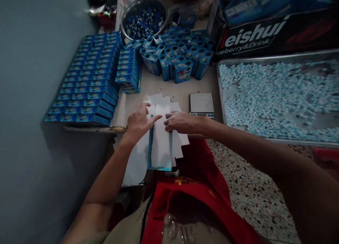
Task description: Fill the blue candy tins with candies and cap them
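Note:
A flat cardboard blank, white with blue edges, lies between my hands at the table's front edge, partly overhanging it. Other white blanks fan out beneath and beside it. My left hand is at the blank's left side, its thumb stretched over the white surface and apart from the fingers. On the right side, the fingers of my right hand are curled at the blank's edge; their tips are partly hidden. Behind my right hand sits a small digital scale.
Stacked blue boxes fill the left of the table. Several blue tins stand at the back beside a metal bowl of small blue-and-white pieces. A metal tray of pale blue candies is at right, before a black carton.

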`<state>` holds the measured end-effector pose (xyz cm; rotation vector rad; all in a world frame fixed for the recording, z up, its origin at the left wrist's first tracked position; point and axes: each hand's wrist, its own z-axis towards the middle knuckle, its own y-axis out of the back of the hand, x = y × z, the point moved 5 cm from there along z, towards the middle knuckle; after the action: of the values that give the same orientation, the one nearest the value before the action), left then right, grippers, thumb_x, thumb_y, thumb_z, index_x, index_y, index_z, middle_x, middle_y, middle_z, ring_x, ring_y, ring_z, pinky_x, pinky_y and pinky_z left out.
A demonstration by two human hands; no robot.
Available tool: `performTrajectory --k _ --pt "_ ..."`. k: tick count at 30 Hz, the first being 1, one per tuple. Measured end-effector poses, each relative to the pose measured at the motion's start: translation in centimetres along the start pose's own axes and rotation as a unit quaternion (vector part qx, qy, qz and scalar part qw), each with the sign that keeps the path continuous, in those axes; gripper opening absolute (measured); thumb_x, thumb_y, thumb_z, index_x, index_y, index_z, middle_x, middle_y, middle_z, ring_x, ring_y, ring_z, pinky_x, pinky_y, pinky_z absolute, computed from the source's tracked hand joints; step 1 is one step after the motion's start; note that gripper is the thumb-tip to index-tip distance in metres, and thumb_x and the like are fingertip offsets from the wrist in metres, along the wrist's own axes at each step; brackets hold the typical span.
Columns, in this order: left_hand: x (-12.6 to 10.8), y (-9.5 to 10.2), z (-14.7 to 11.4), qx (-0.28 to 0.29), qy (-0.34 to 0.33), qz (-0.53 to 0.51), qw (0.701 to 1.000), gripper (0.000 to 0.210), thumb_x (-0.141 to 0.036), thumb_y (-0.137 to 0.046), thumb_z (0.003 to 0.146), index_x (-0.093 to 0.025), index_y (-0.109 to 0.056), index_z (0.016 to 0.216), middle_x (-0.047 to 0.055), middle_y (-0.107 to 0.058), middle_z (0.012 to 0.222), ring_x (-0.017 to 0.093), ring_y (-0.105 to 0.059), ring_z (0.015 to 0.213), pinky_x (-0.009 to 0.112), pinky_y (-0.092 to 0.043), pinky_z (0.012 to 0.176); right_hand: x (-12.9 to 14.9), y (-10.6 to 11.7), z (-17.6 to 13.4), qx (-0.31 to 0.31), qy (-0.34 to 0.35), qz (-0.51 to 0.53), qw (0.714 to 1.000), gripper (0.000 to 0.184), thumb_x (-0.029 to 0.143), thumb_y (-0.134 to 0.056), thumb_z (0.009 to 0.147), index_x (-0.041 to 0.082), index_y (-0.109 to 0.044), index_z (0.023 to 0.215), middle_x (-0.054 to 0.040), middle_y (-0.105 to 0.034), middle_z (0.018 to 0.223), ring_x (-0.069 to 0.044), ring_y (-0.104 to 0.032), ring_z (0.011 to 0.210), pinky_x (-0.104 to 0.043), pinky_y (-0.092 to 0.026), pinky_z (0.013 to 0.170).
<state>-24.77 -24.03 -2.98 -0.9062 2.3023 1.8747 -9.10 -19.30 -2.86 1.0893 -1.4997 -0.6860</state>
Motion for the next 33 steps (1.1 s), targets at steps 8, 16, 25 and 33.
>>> performTrajectory --k 8,16,25,33 --pt "2.0 -4.1 0.9 -0.039 0.071 -0.155 0.985 0.035 -0.022 -0.073 0.080 -0.021 -0.061 0.113 0.005 -0.074 0.100 0.022 -0.071 0.092 0.034 -0.055 0.085 0.2 -2.7 -3.0 -0.243 -0.080 0.180 0.950 0.021 0.025 -0.053 0.099 0.022 -0.071 0.108 -0.0080 -0.075 0.105 -0.024 -0.069 0.106 -0.058 -0.043 0.122" --pt "1.1 -4.8 -1.5 -0.123 0.091 -0.175 0.972 0.024 -0.012 -0.059 0.083 -0.020 -0.069 0.103 0.009 -0.077 0.110 0.024 -0.073 0.101 0.038 -0.057 0.097 -0.1 -6.6 -2.5 -0.404 -0.434 0.198 0.780 0.070 0.020 -0.052 0.091 0.013 -0.033 0.159 -0.0258 -0.056 0.145 -0.035 -0.057 0.136 -0.057 -0.051 0.114" --pt "0.1 -6.0 -3.5 -0.126 0.127 -0.328 0.928 0.036 -0.016 -0.061 0.087 -0.019 -0.068 0.123 0.008 -0.077 0.120 0.022 -0.074 0.107 0.035 -0.061 0.097 -2.5 -5.9 -3.7 -0.366 -0.518 0.315 0.706 0.035 0.023 -0.052 0.078 0.017 -0.066 0.110 -0.0126 -0.074 0.104 -0.027 -0.068 0.088 -0.040 -0.059 0.084" --pt "-1.2 -6.1 -4.8 -0.207 0.074 -0.299 0.928 0.031 -0.006 -0.061 0.083 -0.018 -0.077 0.106 0.005 -0.080 0.105 0.021 -0.074 0.099 0.033 -0.059 0.094 0.7 -7.2 -4.7 -0.484 -0.514 0.343 0.620 0.039 0.023 -0.051 0.081 0.018 -0.064 0.118 -0.0097 -0.070 0.108 -0.024 -0.064 0.093 -0.036 -0.055 0.084"
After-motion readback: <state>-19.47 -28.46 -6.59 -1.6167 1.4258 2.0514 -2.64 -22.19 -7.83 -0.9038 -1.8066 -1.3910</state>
